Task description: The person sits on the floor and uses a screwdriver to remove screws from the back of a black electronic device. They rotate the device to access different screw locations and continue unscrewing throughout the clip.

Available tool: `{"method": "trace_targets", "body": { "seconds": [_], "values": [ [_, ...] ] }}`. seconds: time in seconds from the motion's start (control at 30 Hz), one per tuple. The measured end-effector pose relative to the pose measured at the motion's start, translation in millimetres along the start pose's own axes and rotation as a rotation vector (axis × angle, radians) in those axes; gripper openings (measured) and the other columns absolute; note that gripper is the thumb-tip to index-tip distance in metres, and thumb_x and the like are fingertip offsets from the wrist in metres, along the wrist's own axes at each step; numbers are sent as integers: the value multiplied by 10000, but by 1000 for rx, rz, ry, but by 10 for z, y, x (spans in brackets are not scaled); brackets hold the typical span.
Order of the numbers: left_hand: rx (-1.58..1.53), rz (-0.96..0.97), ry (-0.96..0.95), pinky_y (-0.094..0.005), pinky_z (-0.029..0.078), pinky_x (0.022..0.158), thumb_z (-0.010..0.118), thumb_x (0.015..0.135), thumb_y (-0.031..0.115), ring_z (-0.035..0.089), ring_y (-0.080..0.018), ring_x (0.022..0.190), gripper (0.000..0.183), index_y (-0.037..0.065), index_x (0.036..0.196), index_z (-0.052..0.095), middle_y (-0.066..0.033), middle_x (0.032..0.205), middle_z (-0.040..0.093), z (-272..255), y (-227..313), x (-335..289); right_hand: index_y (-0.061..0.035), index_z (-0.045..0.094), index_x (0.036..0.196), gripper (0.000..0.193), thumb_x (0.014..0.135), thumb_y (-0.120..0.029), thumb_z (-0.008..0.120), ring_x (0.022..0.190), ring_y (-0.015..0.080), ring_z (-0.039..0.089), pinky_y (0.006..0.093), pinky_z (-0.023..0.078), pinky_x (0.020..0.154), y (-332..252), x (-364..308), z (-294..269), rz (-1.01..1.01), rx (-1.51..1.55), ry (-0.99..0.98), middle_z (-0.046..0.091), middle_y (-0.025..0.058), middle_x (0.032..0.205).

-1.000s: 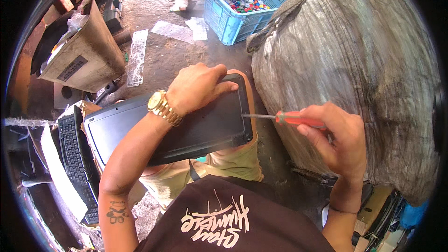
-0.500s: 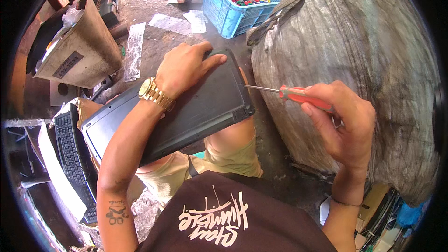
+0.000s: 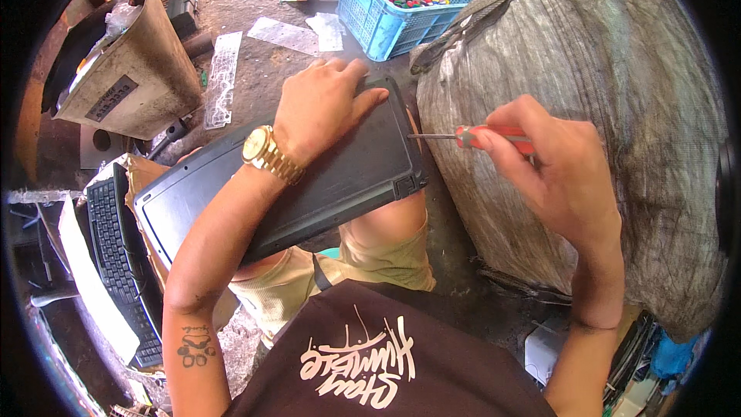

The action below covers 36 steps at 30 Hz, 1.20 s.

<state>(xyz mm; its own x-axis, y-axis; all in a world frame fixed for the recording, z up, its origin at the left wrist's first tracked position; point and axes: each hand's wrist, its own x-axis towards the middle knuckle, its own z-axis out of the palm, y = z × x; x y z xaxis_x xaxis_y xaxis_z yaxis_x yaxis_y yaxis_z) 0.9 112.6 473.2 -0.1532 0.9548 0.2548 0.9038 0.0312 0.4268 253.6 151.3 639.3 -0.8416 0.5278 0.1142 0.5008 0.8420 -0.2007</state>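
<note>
A flat black plastic casing [image 3: 332, 177], like the underside of a keyboard, lies tilted across my thighs. My left hand [image 3: 320, 104] grips its far edge near the right end, with the thumb on the face and the fingertips partly hidden beyond the edge. In my right hand [image 3: 552, 162] is a screwdriver [image 3: 471, 137] with a red and grey handle, pinched between thumb and fingers. The shaft points left, and its tip meets the casing at the right end; whether it sits in a screw hole I cannot tell.
A large grey woven sack [image 3: 556, 93] bulges close on the right. Ahead stands a blue crate [image 3: 386, 27] of coloured caps. Pale printed sheets [image 3: 224, 81] lie on the floor. To the left are a dirty bin [image 3: 147, 81] and a black keyboard [image 3: 116, 255].
Both hands and the casing have shifted slightly right in the picture. My right hand has rolled around the handle, and the screwdriver now lies more level, its tip still by the casing's right end.
</note>
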Motion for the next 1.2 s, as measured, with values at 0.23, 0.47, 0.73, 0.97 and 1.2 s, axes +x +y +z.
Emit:
{"method": "trace_targets", "body": {
  "seconds": [0.23,0.47,0.73,0.97,1.2],
  "values": [
    [-569,640,74,-492,529,982,673,946,68,672,-398,1105,363,63,1308,693,-189,1176,734,-25,356,27,-32,638,995,171,984,-163,747,810,370,758,436,578,690,-89,210,-89,-101,-139,-135,758,155,858],
    [-658,575,-280,-506,565,812,667,946,40,717,-454,914,224,27,1157,742,-252,945,748,-65,308,99,-28,600,967,111,981,-94,689,881,389,708,502,536,735,-107,255,-141,-250,-153,-229,680,168,886],
    [-547,693,-185,-503,517,710,684,949,43,654,-481,810,64,14,1005,674,-244,827,671,0,338,152,-62,696,1254,272,985,-93,668,967,400,684,497,539,815,-148,303,-406,-255,-184,-487,671,167,953],
    [-688,654,-223,-485,559,768,716,967,95,715,-436,870,161,53,1120,744,-222,892,743,-18,278,134,-15,655,1417,439,1059,-268,640,703,291,665,415,535,695,-308,474,-388,3,-145,-557,699,135,814],
    [-691,705,-210,-451,577,803,735,984,151,740,-402,912,176,37,1116,757,-180,970,785,130,279,242,-4,736,1107,305,1020,-283,646,680,181,668,377,554,627,-264,841,-316,672,12,-902,684,74,744]
  ]
}}
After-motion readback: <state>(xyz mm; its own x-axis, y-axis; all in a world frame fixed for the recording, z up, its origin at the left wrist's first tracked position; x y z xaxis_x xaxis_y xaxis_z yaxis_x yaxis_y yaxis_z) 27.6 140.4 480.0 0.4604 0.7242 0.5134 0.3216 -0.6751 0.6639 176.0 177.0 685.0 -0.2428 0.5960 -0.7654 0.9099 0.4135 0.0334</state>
